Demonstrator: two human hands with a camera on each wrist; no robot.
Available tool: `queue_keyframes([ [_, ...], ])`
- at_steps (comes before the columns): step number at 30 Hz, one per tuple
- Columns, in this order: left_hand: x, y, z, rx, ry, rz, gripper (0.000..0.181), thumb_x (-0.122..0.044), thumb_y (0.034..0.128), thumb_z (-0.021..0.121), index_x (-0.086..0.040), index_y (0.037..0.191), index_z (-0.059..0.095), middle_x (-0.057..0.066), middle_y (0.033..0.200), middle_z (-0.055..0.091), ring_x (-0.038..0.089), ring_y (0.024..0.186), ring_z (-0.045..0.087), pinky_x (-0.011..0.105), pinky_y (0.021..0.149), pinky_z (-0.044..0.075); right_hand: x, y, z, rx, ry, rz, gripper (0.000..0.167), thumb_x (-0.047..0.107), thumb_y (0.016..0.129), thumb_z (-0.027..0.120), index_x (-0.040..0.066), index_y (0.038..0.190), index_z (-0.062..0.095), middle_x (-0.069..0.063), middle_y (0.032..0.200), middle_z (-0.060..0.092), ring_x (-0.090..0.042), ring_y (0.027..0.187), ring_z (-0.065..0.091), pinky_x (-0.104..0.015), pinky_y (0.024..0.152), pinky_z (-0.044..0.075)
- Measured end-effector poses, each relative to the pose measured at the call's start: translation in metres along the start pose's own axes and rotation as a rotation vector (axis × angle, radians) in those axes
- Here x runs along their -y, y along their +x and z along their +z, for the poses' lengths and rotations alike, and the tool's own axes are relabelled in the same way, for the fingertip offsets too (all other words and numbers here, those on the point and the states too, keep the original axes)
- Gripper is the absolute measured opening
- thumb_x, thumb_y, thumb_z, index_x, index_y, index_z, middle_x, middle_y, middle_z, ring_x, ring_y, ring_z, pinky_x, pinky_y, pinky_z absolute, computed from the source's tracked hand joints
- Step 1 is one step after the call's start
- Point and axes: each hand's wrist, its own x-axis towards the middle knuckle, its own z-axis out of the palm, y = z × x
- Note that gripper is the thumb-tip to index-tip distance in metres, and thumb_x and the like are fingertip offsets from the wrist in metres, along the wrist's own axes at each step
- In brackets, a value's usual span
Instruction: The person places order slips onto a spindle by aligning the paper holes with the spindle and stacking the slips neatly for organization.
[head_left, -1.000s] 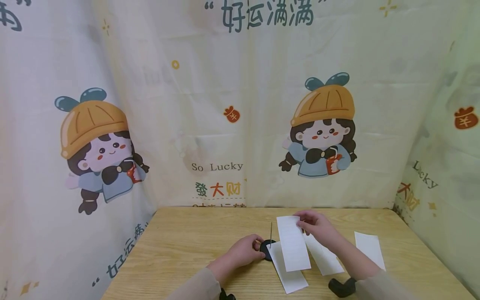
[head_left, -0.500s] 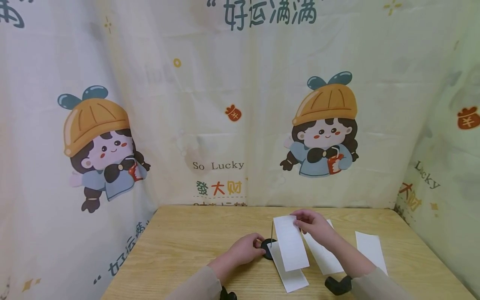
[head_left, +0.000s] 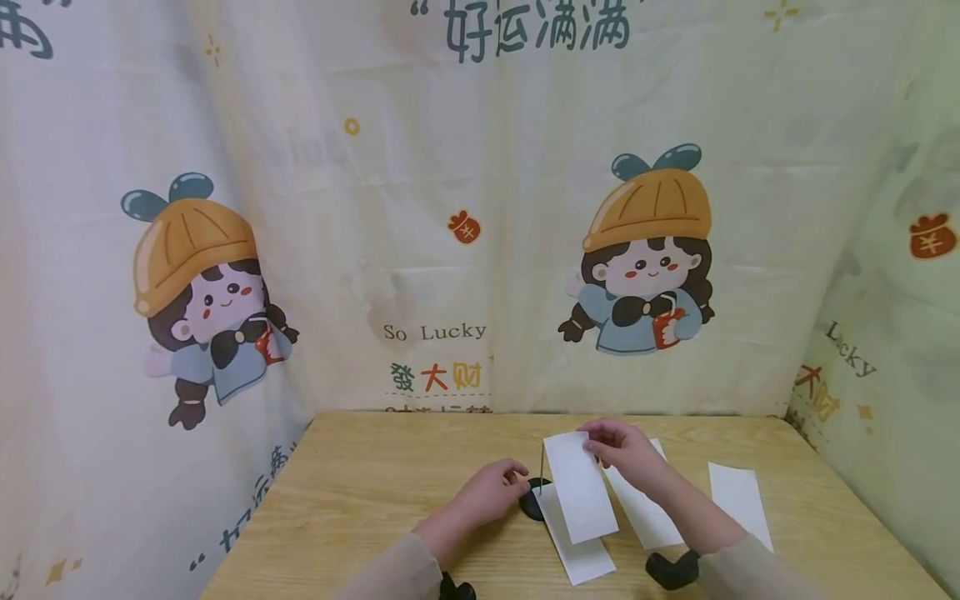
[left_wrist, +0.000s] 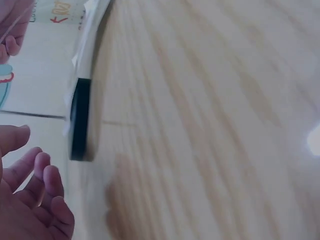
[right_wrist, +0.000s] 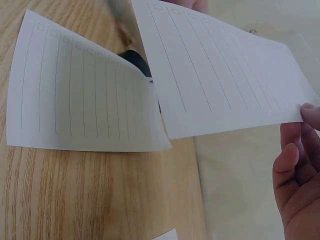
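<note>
In the head view, the right hand (head_left: pixel 628 454) pinches the upper right corner of a white paper slip (head_left: pixel 581 492), which hangs tilted just right of a thin upright metal spike (head_left: pixel 542 467). The spike rises from a round black base (head_left: pixel 532 502). Another slip (head_left: pixel 573 546) lies at the base, partly under the raised one. Lined rows with small boxes show on the held slip (right_wrist: pixel 215 65) in the right wrist view. My left hand (head_left: pixel 487 493) is beside the base with its fingers loosely bent and holding nothing; a gap separates it from the base (left_wrist: pixel 80 120) in the left wrist view.
Two more white slips lie on the wooden table (head_left: pixel 360 500): one slip (head_left: pixel 648 508) partly behind the right forearm, another slip (head_left: pixel 740 500) farther right. A printed curtain (head_left: pixel 420 250) stands behind the table and at both sides.
The right hand has brought its slip slightly left, close to the spike. The left hand has let go of the black base and drawn back a little.
</note>
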Motion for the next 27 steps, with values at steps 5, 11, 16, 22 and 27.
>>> queue_keyframes([
  [5, -0.01, 0.001, 0.002, -0.044, -0.057, 0.023, 0.019, -0.027, 0.0975, 0.063, -0.015, 0.112, 0.068, -0.008, 0.089, 0.057, 0.011, 0.069, 0.051, 0.028, 0.058, 0.043, -0.002, 0.0, 0.002, -0.013, 0.003, 0.012, 0.028, 0.015, 0.096, 0.066, 0.004, 0.122, 0.065, -0.008, 0.1, 0.066, -0.022, 0.082, 0.057, -0.035, 0.071, 0.053],
  [11, -0.024, 0.004, 0.003, -0.148, -0.123, 0.027, 0.019, -0.033, 0.1, 0.059, -0.02, 0.108, 0.069, -0.011, 0.093, 0.059, 0.01, 0.078, 0.052, 0.03, 0.066, 0.044, -0.003, 0.002, 0.004, -0.025, 0.005, 0.025, 0.027, 0.015, 0.096, 0.067, 0.005, 0.121, 0.065, -0.007, 0.1, 0.066, -0.022, 0.081, 0.058, -0.035, 0.071, 0.053],
  [16, -0.034, 0.003, 0.002, -0.221, -0.203, 0.043, 0.025, -0.035, 0.1023, 0.054, -0.019, 0.114, 0.069, -0.006, 0.103, 0.065, 0.012, 0.084, 0.052, 0.031, 0.071, 0.045, -0.003, 0.004, 0.005, -0.029, 0.001, 0.029, 0.028, 0.015, 0.095, 0.067, 0.006, 0.122, 0.065, -0.007, 0.101, 0.066, -0.023, 0.082, 0.058, -0.033, 0.072, 0.053],
  [22, -0.041, 0.003, 0.001, -0.261, -0.251, 0.078, 0.031, -0.042, 0.1028, 0.05, -0.022, 0.118, 0.069, -0.004, 0.11, 0.065, 0.014, 0.092, 0.054, 0.034, 0.078, 0.046, -0.003, 0.008, 0.007, -0.035, 0.006, 0.044, 0.027, 0.013, 0.095, 0.067, 0.007, 0.122, 0.066, -0.007, 0.101, 0.066, -0.024, 0.082, 0.058, -0.034, 0.072, 0.053],
  [27, -0.045, 0.007, 0.002, -0.271, -0.258, 0.08, 0.026, -0.04, 0.1003, 0.057, -0.021, 0.112, 0.07, -0.006, 0.102, 0.063, 0.012, 0.086, 0.052, 0.031, 0.072, 0.045, -0.003, 0.01, 0.008, -0.047, 0.009, 0.05, 0.026, 0.012, 0.095, 0.066, 0.007, 0.121, 0.066, -0.008, 0.1, 0.066, -0.024, 0.081, 0.058, -0.038, 0.072, 0.054],
])
